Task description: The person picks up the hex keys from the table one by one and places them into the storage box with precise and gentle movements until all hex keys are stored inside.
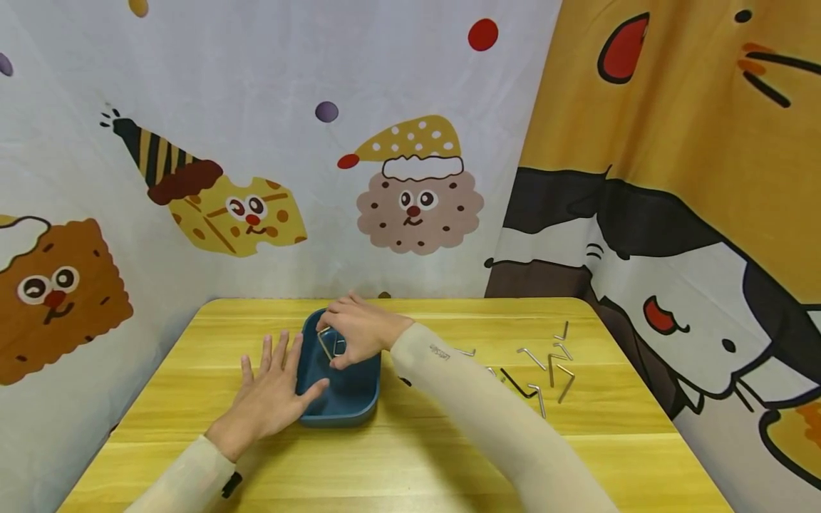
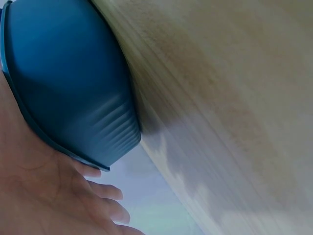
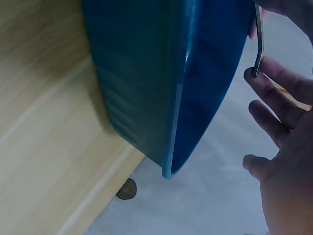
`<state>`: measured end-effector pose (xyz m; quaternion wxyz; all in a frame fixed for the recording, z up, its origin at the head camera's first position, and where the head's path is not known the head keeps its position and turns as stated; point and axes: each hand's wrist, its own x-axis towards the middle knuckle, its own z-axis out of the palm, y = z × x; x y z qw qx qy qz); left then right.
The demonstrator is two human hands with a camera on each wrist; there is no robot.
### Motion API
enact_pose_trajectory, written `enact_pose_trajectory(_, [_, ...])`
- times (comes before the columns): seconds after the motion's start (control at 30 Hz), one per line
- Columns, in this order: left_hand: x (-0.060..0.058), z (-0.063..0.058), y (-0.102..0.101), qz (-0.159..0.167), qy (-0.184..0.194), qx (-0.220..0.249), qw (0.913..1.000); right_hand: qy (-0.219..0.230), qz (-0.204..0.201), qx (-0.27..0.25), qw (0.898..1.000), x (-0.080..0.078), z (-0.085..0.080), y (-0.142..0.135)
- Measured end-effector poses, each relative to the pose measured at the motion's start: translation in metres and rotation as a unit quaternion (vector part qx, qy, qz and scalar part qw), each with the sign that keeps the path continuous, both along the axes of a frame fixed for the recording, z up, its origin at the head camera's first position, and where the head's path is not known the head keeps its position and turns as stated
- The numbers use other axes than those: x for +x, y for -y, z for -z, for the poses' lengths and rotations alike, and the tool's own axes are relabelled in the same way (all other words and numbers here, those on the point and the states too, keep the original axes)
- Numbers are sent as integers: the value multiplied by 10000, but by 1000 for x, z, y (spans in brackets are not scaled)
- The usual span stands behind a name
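A blue plastic bin point(image 1: 341, 419) stands on the wooden table. My left hand point(image 1: 272, 392) rests along its left rim with the fingers spread and straight; from the left wrist view, the palm lies against the rim. Over the bin's inside, my right hand point(image 1: 360, 329) pinches an L-shaped hex key point(image 3: 259, 41) between thumb and fingertips. The key's short bent end touches a fingertip in the right wrist view. The bin's floor is partly hidden behind the right hand.
To the right on the table point(image 1: 449, 463) lie several silver hex keys point(image 1: 541, 400) and a black hex key point(image 1: 515, 385), some behind the right sleeve point(image 1: 462, 377). A printed curtain point(image 1: 410, 64) hangs behind the table and along its right side.
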<state>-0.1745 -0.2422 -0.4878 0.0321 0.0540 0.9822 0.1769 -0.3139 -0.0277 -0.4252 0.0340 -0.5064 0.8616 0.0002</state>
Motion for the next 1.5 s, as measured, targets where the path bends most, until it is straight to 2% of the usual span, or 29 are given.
enact_pose_trajectory(0.23, [1,-2,-1,-5,86,25,10000,12,-135,388,9992,-5,3,16])
enact_pose_trajectory(0.47, [1,-3,-1,-6,21,21,10000,24,-279,709,9971,-5,3,28])
enact_pose_trajectory(0.67, [0,-4,-1,-7,-12,28,10000,20,-271,937,9952,-4,2,32])
enact_pose_trajectory(0.87, [1,-4,-2,-24,24,-12,10000,-167,-264,1097,9935,-2,2,33])
enact_pose_trajectory(1.0, [1,-4,-2,-28,22,-38,10000,-129,-276,1048,9940,-2,2,29])
enact_pose_trajectory(1.27, [1,-4,-3,-37,20,-54,10000,153,-307,567,9978,-4,4,10])
enact_pose_trajectory(1.5, [1,-3,-3,-16,-20,-57,10000,150,-330,292,9989,-3,3,-8])
